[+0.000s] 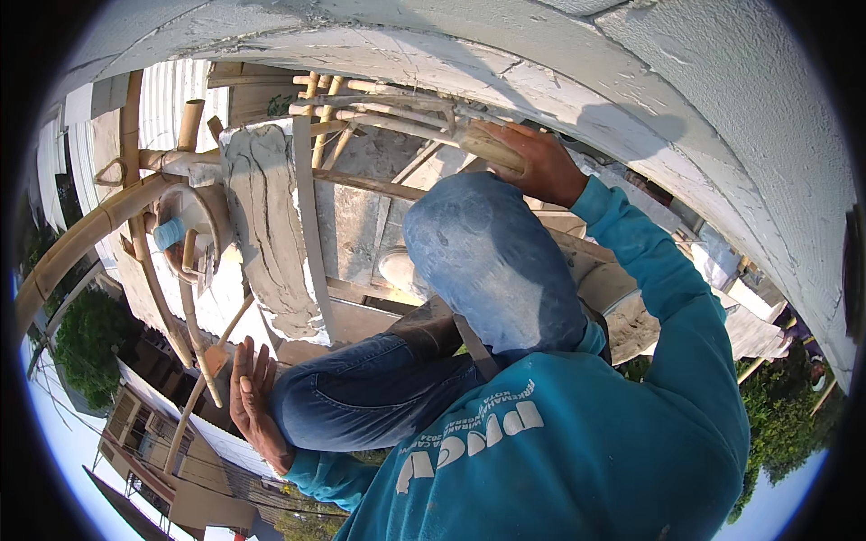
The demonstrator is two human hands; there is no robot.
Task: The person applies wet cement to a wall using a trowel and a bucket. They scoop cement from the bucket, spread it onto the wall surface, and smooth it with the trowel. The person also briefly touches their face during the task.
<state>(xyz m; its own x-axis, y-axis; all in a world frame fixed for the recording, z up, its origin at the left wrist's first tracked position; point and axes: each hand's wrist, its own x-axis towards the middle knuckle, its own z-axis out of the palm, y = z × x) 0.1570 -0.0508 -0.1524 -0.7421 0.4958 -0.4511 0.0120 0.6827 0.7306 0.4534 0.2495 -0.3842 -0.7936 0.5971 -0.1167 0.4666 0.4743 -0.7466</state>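
Observation:
My right hand (541, 164) is closed around a tan wooden piece (492, 149) beside my raised right knee, close to the block wall. The exact kind of this piece is not clear, because my fingers and the poles behind hide part of it. My left hand (256, 406) rests beside my bent left knee with its fingers stretched out, holding nothing. Beyond the left hand lies a long board or block (271, 216) coated with grey, cracked mortar.
A pale block wall (722, 117) curves over the far side and right. Bamboo poles (99, 225) of a scaffold run along the left. A clear container with a blue item (169, 233) hangs among them. Planks (370, 185) lie below me; roofs and trees show far down.

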